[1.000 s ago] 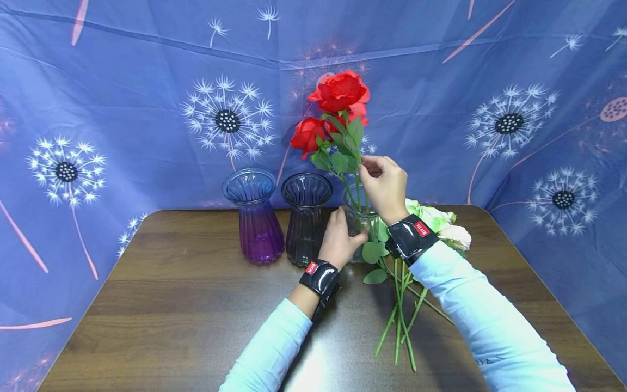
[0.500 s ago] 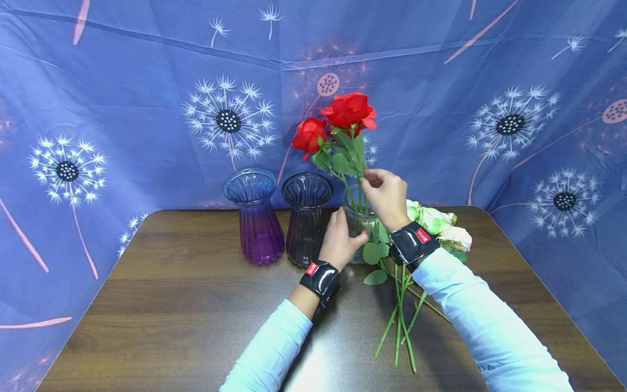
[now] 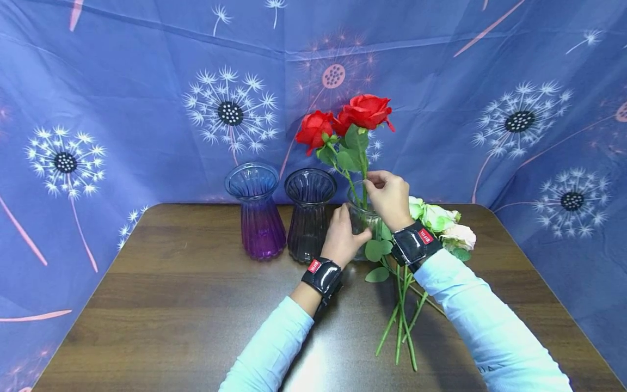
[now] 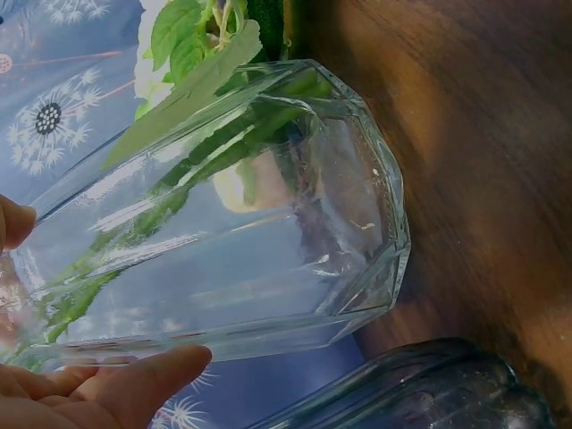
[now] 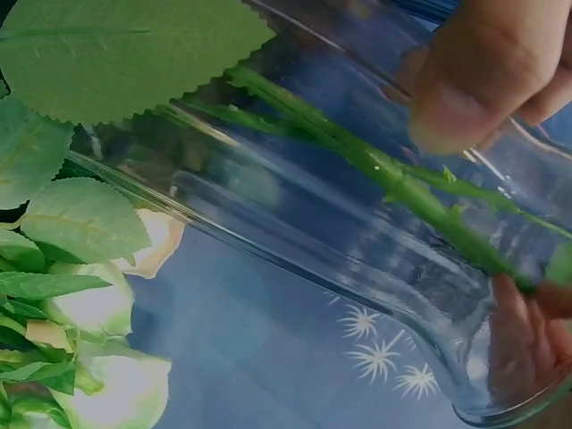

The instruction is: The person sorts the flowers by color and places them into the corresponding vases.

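Observation:
A clear glass vase (image 3: 364, 219) stands upright at the back of the table, my left hand (image 3: 341, 238) gripping its side with thumb and fingers spread around it. In the left wrist view, green stems (image 4: 152, 214) run slantwise inside the glass. My right hand (image 3: 390, 198) is just above the vase's mouth, where its thumb and fingers pinch the stem of a red rose (image 3: 367, 111). This stem (image 5: 420, 197) reaches down inside the vase in the right wrist view. Another red rose (image 3: 314, 130) leans left out of the same vase, and more red petals show between the two.
A dark grey vase (image 3: 308, 218) and a blue-purple vase (image 3: 262, 226) stand left of the clear one. White-green roses (image 3: 438, 220) lie right of it, their stems (image 3: 401, 321) crossing toward the table's front. A blue dandelion-print cloth (image 3: 147, 81) hangs behind the wooden table (image 3: 171, 316).
The right hand has come down and slightly right, lowering its rose deeper into the clear vase; the bloom now leans right. The left hand keeps its hold. The head view has shifted slightly.

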Demonstrator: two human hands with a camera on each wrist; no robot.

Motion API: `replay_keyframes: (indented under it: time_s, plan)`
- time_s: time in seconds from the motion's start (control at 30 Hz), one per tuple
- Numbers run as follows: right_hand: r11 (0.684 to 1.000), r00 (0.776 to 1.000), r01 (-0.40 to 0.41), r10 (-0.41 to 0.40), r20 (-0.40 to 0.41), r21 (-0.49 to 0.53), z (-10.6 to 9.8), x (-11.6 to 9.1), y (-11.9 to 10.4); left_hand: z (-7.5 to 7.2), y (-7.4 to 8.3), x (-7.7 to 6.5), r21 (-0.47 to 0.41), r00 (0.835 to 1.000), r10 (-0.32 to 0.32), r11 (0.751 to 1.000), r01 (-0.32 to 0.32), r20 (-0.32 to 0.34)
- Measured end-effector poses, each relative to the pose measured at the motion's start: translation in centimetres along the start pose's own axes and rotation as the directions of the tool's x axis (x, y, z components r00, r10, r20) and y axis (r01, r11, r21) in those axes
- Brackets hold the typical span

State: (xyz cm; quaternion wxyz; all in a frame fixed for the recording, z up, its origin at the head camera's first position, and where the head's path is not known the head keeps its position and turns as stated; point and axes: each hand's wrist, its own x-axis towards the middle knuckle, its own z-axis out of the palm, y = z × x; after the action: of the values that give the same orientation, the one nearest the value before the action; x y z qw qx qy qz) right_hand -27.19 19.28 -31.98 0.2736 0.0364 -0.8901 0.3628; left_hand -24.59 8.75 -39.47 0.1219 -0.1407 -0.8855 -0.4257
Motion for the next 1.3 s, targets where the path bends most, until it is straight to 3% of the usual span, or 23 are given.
replay_keyframes:
  time_s: [0.27,0.63,1.03,1.3]
  plan:
    - [1.0,1.0,-0.027,0.027,-0.002,0.001,0.0,0.1,0.0,0.0,-0.1,0.2,-0.015,1.0,-0.008,1.0,0.008,0.025]
    - [1.0,0.998,-0.028,0.029,-0.055,0.014,-1.3,-0.2,0.4,0.0,0.3,0.1,0.007,0.999,0.028,1.0,-0.028,-0.023]
    - [1.0,0.986,0.007,-0.003,-0.167,0.021,-3.6,-1.9,1.6,0.2,0.1,0.1,-0.003,0.999,0.03,1.0,-0.03,-0.023]
    - [0.999,0.978,-0.03,0.038,-0.203,0.041,-4.6,-2.9,3.1,0.1,0.1,0.0,-0.021,1.0,0.004,1.0,-0.004,-0.014]
